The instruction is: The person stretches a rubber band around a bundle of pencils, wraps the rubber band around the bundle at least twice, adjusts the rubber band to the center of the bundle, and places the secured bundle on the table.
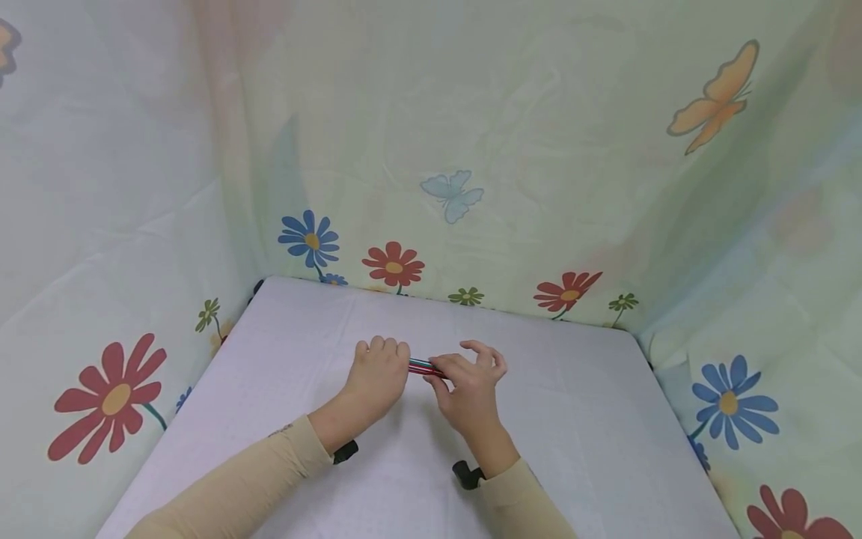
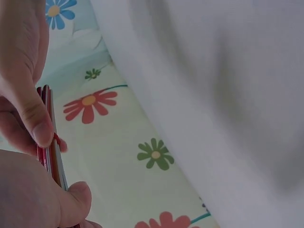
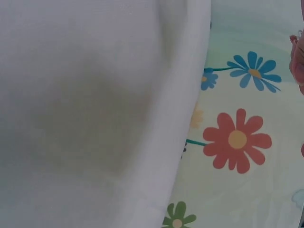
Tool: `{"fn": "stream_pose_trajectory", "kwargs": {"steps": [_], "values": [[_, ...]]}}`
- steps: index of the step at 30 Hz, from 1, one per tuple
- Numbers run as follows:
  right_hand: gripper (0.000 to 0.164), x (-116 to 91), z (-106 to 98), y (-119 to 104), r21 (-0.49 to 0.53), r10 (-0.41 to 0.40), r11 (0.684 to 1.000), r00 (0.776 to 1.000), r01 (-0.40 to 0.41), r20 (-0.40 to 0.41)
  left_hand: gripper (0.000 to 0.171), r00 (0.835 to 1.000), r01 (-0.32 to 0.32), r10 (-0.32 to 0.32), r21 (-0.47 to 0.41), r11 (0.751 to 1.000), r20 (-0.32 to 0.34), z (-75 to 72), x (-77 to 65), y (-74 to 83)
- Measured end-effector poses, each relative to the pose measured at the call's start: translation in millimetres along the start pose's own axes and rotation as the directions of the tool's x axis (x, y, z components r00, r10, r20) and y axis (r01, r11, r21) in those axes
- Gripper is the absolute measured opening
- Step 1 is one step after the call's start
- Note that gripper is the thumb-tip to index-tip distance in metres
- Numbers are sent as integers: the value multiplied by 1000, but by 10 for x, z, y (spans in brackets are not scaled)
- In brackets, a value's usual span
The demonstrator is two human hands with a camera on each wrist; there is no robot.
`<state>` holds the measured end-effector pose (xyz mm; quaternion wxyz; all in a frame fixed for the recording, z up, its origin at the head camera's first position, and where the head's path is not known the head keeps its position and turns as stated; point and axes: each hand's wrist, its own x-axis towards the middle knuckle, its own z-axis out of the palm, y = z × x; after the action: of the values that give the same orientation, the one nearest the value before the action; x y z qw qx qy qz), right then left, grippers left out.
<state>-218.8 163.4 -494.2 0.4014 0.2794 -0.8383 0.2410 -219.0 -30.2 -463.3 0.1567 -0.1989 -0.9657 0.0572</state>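
Note:
Both hands hold a bundle of slim pencils (image 1: pixel 419 366) above the white table, roughly level in the head view. Red, teal and dark shafts show between the hands. My left hand (image 1: pixel 378 374) wraps its fingers round one end, hiding that part. With thumb and index finger, my right hand (image 1: pixel 471 389) pinches the other end, its remaining fingers raised. In the left wrist view the pencils (image 2: pixel 49 109) stand nearly upright, and a thin red band (image 2: pixel 57 138) shows at the right hand's thumb tip. Only a sliver of a hand (image 3: pixel 298 61) enters the right wrist view.
A white cloth covers the table (image 1: pixel 592 419), which has its far edge against a hanging curtain (image 1: pixel 539 150) printed with flowers and butterflies. The curtain also runs along both sides. Black wrist camera mounts (image 1: pixel 466 475) sit under the sleeves.

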Motion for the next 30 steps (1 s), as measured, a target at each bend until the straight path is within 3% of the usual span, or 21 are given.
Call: {"fn": "stream_pose_trajectory", "kwargs": {"steps": [7,13,17,22,30], "values": [[26,22,26,-59,-20,-4,1000,1000,5,26,20,1000,-19,20,16,1000,-4,60,-2,35],[47,-18,-31,-30,-1,113,994,991,-113,66,21,999,-21,21,6,1000,26,63,1,16],[39,-48,-69,42,40,156,986,985,-159,74,22,999,-13,13,-4,1000,31,55,9,-8],[26,-44,-77,54,72,106,991,992,-111,70,22,1000,-9,8,1,1000,14,25,-2,-16],[22,44,-52,-39,26,33,999,999,-34,35,20,1000,-20,20,11,1000,11,-4,16,45]]}}
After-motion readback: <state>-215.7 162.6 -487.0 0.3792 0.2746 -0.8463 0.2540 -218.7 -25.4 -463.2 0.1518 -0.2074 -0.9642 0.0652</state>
